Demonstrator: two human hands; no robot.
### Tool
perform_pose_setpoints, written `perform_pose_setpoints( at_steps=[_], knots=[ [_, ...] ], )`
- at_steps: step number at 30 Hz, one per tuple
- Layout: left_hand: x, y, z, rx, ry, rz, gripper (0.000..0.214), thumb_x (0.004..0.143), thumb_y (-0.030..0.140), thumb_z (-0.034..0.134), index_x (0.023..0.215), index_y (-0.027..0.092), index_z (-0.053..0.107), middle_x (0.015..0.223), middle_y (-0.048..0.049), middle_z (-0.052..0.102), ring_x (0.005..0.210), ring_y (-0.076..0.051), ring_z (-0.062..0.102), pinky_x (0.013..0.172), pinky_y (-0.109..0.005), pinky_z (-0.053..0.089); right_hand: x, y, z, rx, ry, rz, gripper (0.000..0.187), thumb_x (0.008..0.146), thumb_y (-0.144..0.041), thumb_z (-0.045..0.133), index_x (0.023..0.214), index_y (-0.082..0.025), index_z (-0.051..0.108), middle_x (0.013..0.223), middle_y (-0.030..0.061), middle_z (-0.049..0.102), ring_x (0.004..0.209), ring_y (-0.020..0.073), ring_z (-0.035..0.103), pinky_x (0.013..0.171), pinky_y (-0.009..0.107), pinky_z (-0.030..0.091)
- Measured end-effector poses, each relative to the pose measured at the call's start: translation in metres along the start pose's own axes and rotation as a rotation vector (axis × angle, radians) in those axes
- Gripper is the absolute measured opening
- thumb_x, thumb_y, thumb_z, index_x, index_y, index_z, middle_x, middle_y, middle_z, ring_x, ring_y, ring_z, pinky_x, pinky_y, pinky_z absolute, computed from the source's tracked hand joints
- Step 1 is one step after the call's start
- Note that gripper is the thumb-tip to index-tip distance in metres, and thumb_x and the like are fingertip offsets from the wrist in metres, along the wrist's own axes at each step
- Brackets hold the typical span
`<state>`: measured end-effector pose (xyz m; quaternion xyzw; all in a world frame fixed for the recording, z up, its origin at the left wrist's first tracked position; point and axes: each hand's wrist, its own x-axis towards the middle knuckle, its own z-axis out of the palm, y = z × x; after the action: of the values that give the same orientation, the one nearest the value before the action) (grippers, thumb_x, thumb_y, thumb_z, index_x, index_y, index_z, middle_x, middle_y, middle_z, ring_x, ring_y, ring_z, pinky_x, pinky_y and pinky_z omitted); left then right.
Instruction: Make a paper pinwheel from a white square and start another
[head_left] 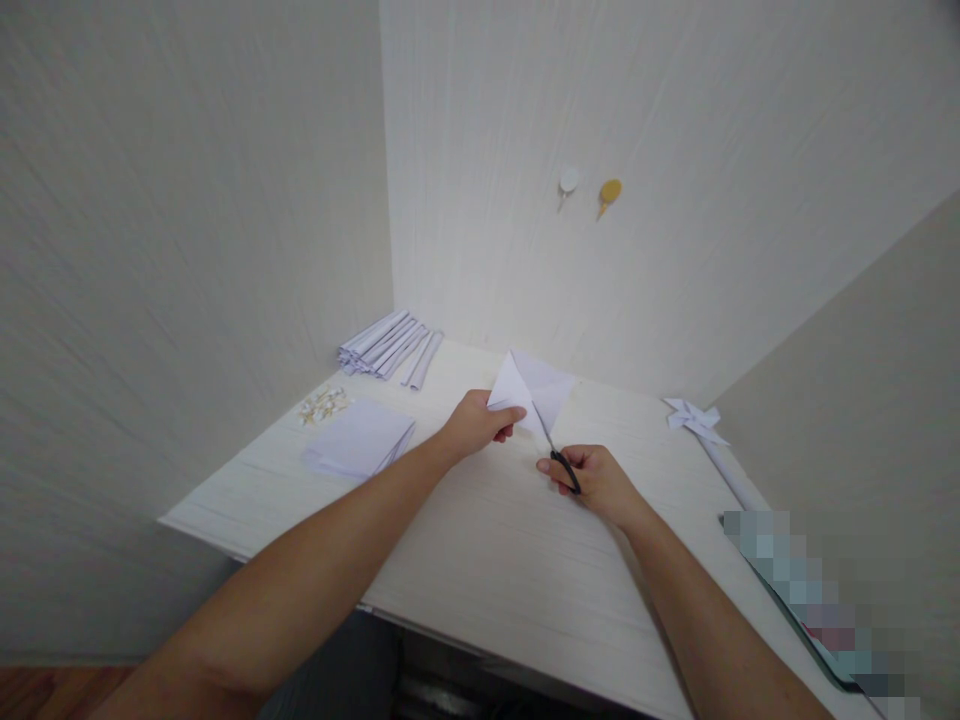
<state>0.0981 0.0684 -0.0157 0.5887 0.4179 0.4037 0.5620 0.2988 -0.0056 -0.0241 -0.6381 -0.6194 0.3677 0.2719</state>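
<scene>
My left hand [486, 418] pinches a white sheet of paper [546, 382] by its left side, thumb on top. One part of the sheet is folded over into a triangle. My right hand [589, 476] has its fingers in the loops of black-handled scissors [564, 470]. The scissor blades point up and away, lying along the crease of the paper; whether they are cutting into it I cannot tell. Both hands are just above the white table [480, 540].
Rolled paper tubes [390, 345] lie at the back left. Nearer are small white-and-gold pins [324, 404] and a stack of paper [360, 437]. A paper pinwheel [696, 418] on a paper stick rests at the right, behind a blurred flat object [795, 590]. Two hooks [610, 191] are on the wall.
</scene>
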Motion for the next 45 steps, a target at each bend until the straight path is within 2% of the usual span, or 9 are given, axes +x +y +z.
perform_pose_setpoints(
  at_steps=[10, 17, 27, 29, 31, 34, 36, 40, 45],
  knots=[
    [0.000, -0.002, -0.001, -0.029, 0.058, 0.046, 0.028, 0.080, 0.019, 0.070, 0.055, 0.014, 0.057, 0.050, 0.0008, 0.059, 0.043, -0.008, 0.052, 0.046, -0.021, 0.042, -0.001, 0.000, 0.003, 0.012, -0.026, -0.022, 0.050, 0.074, -0.064, 0.070, 0.057, -0.018, 0.059, 0.051, -0.0036, 0.046, 0.048, 0.0091, 0.033, 0.047, 0.027, 0.023],
    [0.002, -0.001, -0.002, -0.070, 0.169, 0.078, 0.021, 0.078, 0.019, 0.069, 0.061, 0.015, 0.058, 0.052, 0.0017, 0.058, 0.045, -0.009, 0.052, 0.047, -0.021, 0.044, 0.000, 0.005, 0.004, 0.020, -0.064, -0.014, 0.050, 0.072, -0.063, 0.074, 0.057, -0.018, 0.057, 0.051, -0.0042, 0.047, 0.048, 0.0088, 0.032, 0.046, 0.026, 0.023],
    [0.001, -0.001, -0.004, 0.016, 0.201, 0.115, 0.019, 0.075, 0.024, 0.069, 0.061, 0.016, 0.059, 0.052, 0.0019, 0.057, 0.048, -0.010, 0.051, 0.048, -0.022, 0.041, -0.004, 0.000, 0.004, 0.062, -0.058, -0.020, 0.051, 0.070, -0.064, 0.076, 0.056, -0.018, 0.058, 0.050, -0.0036, 0.048, 0.047, 0.0088, 0.032, 0.046, 0.026, 0.022],
    [0.003, -0.004, -0.005, 0.041, 0.227, 0.130, 0.017, 0.074, 0.025, 0.069, 0.064, 0.016, 0.060, 0.054, 0.0026, 0.057, 0.051, -0.010, 0.051, 0.049, -0.021, 0.040, -0.004, -0.004, 0.004, 0.111, -0.003, -0.018, 0.052, 0.065, -0.066, 0.078, 0.054, -0.019, 0.057, 0.049, -0.0042, 0.046, 0.047, 0.0088, 0.032, 0.046, 0.027, 0.022],
    [0.006, -0.007, -0.006, 0.060, 0.233, 0.137, 0.012, 0.073, 0.024, 0.069, 0.069, 0.016, 0.062, 0.059, 0.0025, 0.059, 0.055, -0.010, 0.053, 0.051, -0.020, 0.041, -0.002, -0.007, 0.003, 0.198, 0.136, -0.043, 0.053, 0.059, -0.067, 0.081, 0.058, -0.019, 0.060, 0.051, -0.0040, 0.048, 0.048, 0.0095, 0.035, 0.047, 0.027, 0.026],
    [0.008, -0.012, -0.006, 0.078, 0.174, 0.128, 0.008, 0.071, 0.020, 0.067, 0.077, 0.014, 0.066, 0.067, 0.0005, 0.065, 0.058, -0.011, 0.056, 0.053, -0.021, 0.045, 0.002, -0.008, -0.001, 0.321, 0.386, -0.091, 0.056, 0.051, -0.065, 0.086, 0.074, -0.018, 0.066, 0.059, -0.0022, 0.057, 0.053, 0.0125, 0.046, 0.052, 0.028, 0.036],
    [0.008, -0.014, -0.005, 0.088, 0.100, 0.113, 0.013, 0.069, 0.018, 0.067, 0.082, 0.013, 0.068, 0.070, -0.0014, 0.069, 0.058, -0.012, 0.059, 0.053, -0.022, 0.048, 0.004, -0.007, -0.004, 0.353, 0.470, -0.098, 0.059, 0.050, -0.064, 0.087, 0.081, -0.018, 0.067, 0.062, -0.0010, 0.060, 0.056, 0.0143, 0.051, 0.056, 0.029, 0.041],
    [0.003, -0.015, -0.002, 0.111, -0.045, 0.097, 0.022, 0.065, 0.014, 0.067, 0.087, 0.012, 0.070, 0.066, -0.0027, 0.071, 0.054, -0.013, 0.061, 0.049, -0.021, 0.046, 0.003, -0.005, -0.006, 0.327, 0.443, -0.089, 0.050, 0.055, -0.062, 0.085, 0.072, -0.018, 0.066, 0.063, 0.0019, 0.064, 0.057, 0.0151, 0.053, 0.056, 0.029, 0.042],
    [0.001, -0.014, -0.002, 0.118, -0.113, 0.112, 0.019, 0.062, 0.010, 0.066, 0.080, 0.012, 0.069, 0.057, 0.0012, 0.064, 0.050, -0.010, 0.056, 0.046, -0.018, 0.038, 0.000, -0.005, -0.006, 0.278, 0.398, -0.075, 0.038, 0.061, -0.052, 0.082, 0.058, -0.018, 0.065, 0.055, 0.0028, 0.062, 0.053, 0.0131, 0.047, 0.050, 0.027, 0.036]
  ],
)
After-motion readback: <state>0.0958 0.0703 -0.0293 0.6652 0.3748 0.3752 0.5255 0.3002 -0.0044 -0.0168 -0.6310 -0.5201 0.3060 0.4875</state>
